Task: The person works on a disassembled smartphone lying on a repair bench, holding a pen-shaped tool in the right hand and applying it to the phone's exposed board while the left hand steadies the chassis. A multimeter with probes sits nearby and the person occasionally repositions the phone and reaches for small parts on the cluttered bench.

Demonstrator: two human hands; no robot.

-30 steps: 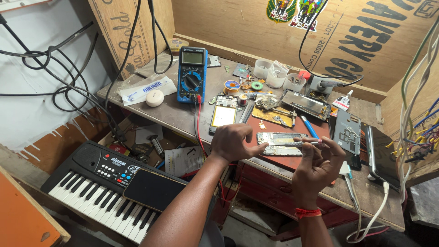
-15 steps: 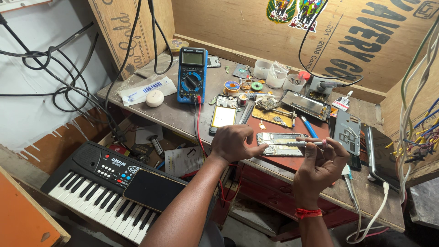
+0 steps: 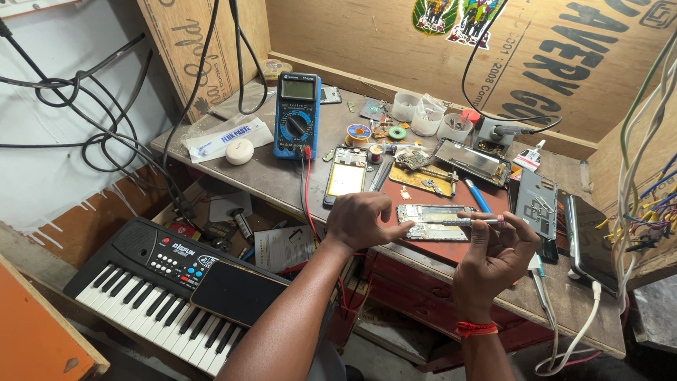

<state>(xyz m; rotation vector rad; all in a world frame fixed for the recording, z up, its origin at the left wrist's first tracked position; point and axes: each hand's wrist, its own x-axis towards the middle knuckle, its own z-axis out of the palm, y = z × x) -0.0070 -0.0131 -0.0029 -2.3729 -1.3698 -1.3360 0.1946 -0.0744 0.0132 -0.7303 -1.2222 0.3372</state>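
Room: wooden walls close in on your cluttered workbench (image 3: 282,180); black cables hang on the left.
Bench: its front edge sits right under your hands, and parts fill almost every spot.
Left hand (image 3: 363,220): curled, thumb touching the end of the opened phone frame (image 3: 430,222).
Right hand (image 3: 497,247): pinching a thin screwdriver (image 3: 469,220) that lies across the frame.
Open room: a bare strip near the white round lump (image 3: 239,151).
Count: one multimeter (image 3: 297,115), three small clear cups (image 3: 428,120), one keyboard (image 3: 176,289) below the bench.
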